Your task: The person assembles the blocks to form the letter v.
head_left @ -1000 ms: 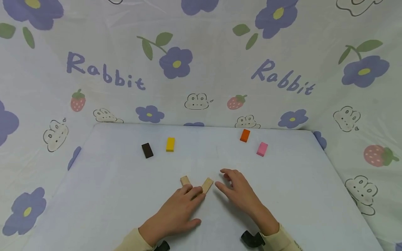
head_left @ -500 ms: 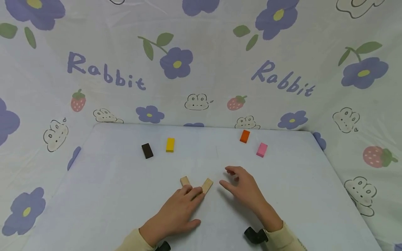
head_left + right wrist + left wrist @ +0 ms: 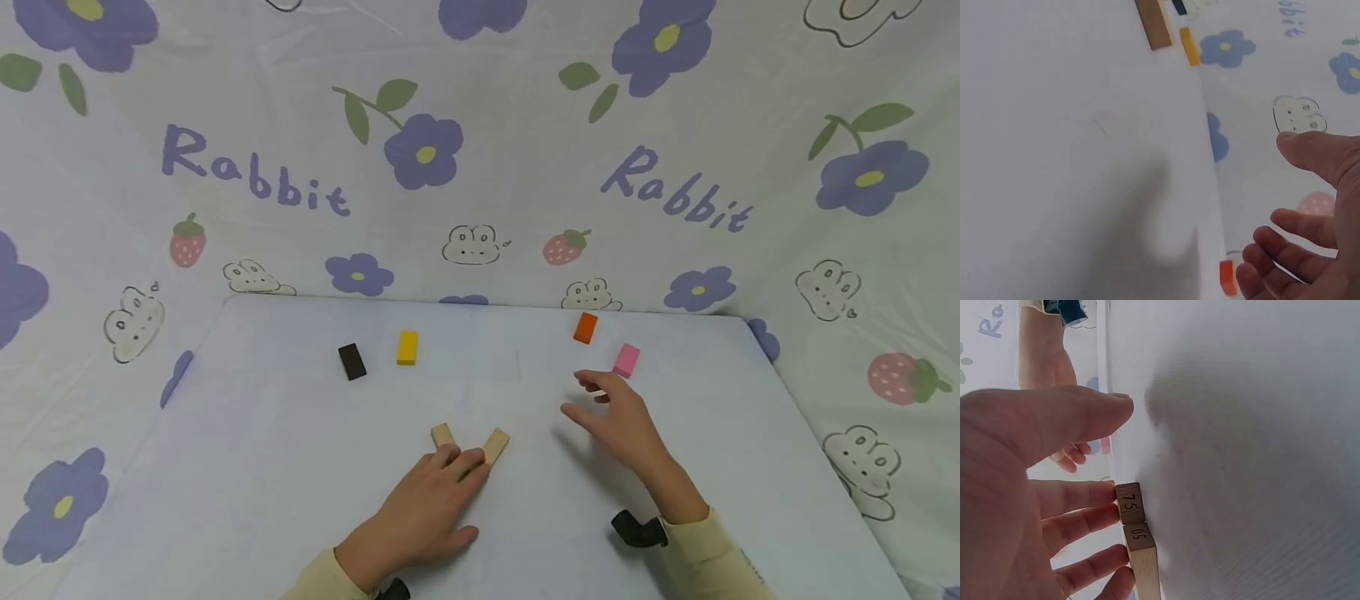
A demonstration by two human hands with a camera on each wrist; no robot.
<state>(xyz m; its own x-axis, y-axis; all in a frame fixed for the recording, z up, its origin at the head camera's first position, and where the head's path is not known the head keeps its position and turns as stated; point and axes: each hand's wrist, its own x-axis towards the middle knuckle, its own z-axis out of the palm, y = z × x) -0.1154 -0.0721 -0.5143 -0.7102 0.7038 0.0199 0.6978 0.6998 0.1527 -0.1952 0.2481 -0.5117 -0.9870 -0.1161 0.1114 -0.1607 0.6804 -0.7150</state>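
Observation:
Two pale wooden blocks, the left one [image 3: 442,434] and the right one [image 3: 496,446], lie flat on the white table, angled apart like a V. Over their near ends rests my left hand [image 3: 420,512], fingertips touching them and thumb spread away. In the left wrist view their end faces show printed digits, on one block [image 3: 1130,503] and on its neighbour [image 3: 1139,535], where the two meet. My right hand [image 3: 618,421] hovers with loosely bent fingers, holding nothing, just in front of a pink block [image 3: 627,360]. An orange block [image 3: 585,327] lies behind it.
A dark brown block [image 3: 352,362] and a yellow block [image 3: 407,347] lie at the back left of the white table [image 3: 247,467]. Printed cloth [image 3: 510,183] with flowers and rabbits hangs behind and at the sides.
My right hand has moved away from the wooden blocks, rightward and back towards the pink block. My left hand and the blocks have stayed in place.

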